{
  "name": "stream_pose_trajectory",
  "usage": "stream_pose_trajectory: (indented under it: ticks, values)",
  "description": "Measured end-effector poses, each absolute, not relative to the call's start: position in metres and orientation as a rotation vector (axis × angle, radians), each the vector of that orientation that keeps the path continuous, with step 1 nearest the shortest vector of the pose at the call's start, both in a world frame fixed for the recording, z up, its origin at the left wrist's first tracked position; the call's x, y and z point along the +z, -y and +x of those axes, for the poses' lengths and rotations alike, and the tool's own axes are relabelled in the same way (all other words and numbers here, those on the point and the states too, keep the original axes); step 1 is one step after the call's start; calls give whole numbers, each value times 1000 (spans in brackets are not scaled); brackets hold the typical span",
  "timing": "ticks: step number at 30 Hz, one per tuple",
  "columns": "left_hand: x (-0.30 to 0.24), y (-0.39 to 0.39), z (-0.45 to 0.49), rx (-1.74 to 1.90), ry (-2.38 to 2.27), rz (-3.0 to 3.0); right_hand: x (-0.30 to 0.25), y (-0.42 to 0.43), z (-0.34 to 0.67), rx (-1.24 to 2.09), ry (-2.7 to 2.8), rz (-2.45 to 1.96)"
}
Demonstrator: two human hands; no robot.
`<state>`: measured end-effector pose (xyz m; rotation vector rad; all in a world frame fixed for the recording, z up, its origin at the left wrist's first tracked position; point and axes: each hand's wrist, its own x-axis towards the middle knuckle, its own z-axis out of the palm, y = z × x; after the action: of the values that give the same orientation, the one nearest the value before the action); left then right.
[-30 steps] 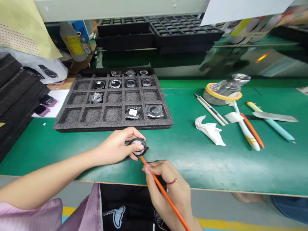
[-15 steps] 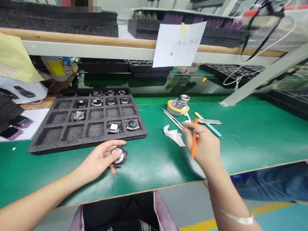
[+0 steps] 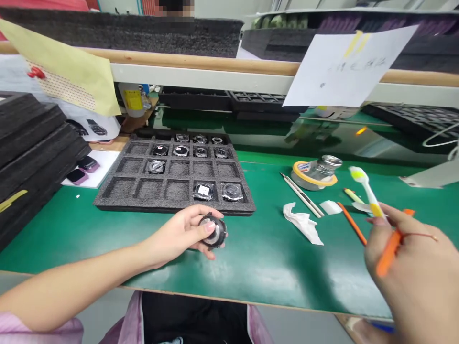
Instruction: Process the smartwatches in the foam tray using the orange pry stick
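My left hand (image 3: 190, 234) is closed round a round black watch case (image 3: 214, 231), thumb pressed on its pale face, just above the green bench. Raised at the right, my right hand (image 3: 412, 258) grips a toothbrush (image 3: 369, 192) with a white and yellow-green head pointing up and left. An orange stick-like tool (image 3: 389, 253) is also tucked in this hand. Beyond the left hand lies a grey foam tray (image 3: 175, 207), some of its compartments holding round watch parts (image 3: 232, 191) in clear film. A crumpled white tissue (image 3: 303, 223) lies between the hands.
A metal-topped jar (image 3: 328, 167) sits with a yellow tape ring (image 3: 304, 181) near white pen-like tools (image 3: 301, 195). Another orange stick (image 3: 353, 224) and a white block (image 3: 330, 207) lie nearby. Dark foam trays (image 3: 32, 143) are stacked left; a shelf beam (image 3: 201, 76) crosses above.
My right hand has lifted the toothbrush off the bench, with the orange tool still in its grip. The view has swung left; the left hand keeps hold of the watch case.
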<state>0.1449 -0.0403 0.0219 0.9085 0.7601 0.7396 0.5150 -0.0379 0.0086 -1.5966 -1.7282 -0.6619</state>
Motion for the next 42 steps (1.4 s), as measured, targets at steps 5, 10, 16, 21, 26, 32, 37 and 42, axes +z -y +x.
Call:
stream_pose_trajectory:
  ticks: [5, 10, 16, 21, 26, 32, 37, 42]
  values:
    - [18, 43, 148, 856, -915, 1020, 15, 87, 408, -332, 1947, -1245]
    - [17, 47, 146, 898, -1058, 1223, 16, 100, 393, -256, 2222, -1175]
    - [16, 47, 146, 981, -965, 1151, 13, 97, 395, -304, 1978, -1201]
    - [21, 48, 147, 991, -969, 1094, 8, 96, 389, -373, 1960, -1258]
    - [25, 46, 146, 1034, -1004, 1150, 11, 98, 393, -258, 2051, -1203]
    - [27, 44, 144, 1061, -854, 1044, 11, 95, 392, -361, 1916, -1264]
    - [29, 43, 144, 1013, -761, 1018, 7, 92, 393, -407, 1951, -1188]
    - [31, 43, 143, 1022, -687, 969, 5, 88, 395, -320, 1971, -1080]
